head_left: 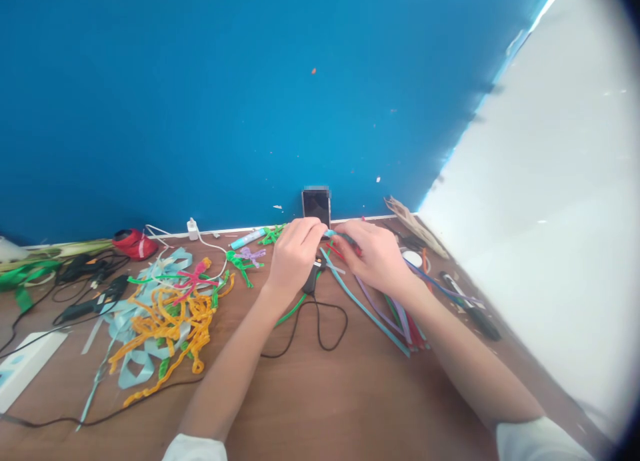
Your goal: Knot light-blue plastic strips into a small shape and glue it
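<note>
Pinching lt-blue piece (329, 233) btwn L hand (299, 249) & R hand (374, 251), w/ fingertip grip both sides; nr blk corded tool (313, 279) on table (320, 401).

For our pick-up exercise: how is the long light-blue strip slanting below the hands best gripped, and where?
Probably pinch the light-blue strip at mid-length, from above and its near left side: it is long and thin, slants across the table, and a bundle of strips lies close on its right.
</note>
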Demonstrator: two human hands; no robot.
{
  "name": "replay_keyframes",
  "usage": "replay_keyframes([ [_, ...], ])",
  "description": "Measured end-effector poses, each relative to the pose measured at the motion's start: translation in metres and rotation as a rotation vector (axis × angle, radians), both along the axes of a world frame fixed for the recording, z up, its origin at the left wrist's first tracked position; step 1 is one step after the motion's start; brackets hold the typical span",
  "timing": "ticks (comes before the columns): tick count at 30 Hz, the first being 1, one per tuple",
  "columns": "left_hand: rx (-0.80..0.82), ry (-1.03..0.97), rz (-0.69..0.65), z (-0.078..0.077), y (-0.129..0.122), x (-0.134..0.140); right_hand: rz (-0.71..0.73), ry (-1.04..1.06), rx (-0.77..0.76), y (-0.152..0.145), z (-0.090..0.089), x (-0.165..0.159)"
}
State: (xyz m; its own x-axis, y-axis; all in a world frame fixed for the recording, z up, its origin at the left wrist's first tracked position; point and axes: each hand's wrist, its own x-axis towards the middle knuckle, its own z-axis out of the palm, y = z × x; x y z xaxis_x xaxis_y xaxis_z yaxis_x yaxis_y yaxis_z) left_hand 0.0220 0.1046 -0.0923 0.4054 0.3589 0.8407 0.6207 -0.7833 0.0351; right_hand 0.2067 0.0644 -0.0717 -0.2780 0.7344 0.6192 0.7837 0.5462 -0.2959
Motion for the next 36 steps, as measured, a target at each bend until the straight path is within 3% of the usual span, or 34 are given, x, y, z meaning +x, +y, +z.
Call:
replay_keyframes([
  [4, 0.044, 0.007, -0.059, 0.001, 0.002, -0.003, 0.043, 0.012, -0.018, -0.001, 0.0, -0.002],
  [10, 0.09, 0.011, -0.043, 0.004, -0.002, 0.0, 0.074, 0.002, 0.003, -0.004, 0.005, -0.003],
  [19, 0.122, 0.032, -0.049, 0.008, -0.01, 0.002, 0.013, -0.142, 0.079, -0.012, 0.011, -0.005],
  [23, 0.027, 0.084, 0.043, 0.018, -0.017, 0.004, 0.024, -0.015, 0.028, -0.005, 0.003, -0.009],
  [27, -0.107, 0.011, 0.168, 0.02, -0.019, 0.005, 0.004, 0.112, 0.0, 0.0, -0.005, -0.012],
  [36, -0.101, -0.094, 0.153, 0.016, -0.016, 0.003, -0.011, 0.113, 0.058, -0.005, -0.003, -0.012],
])
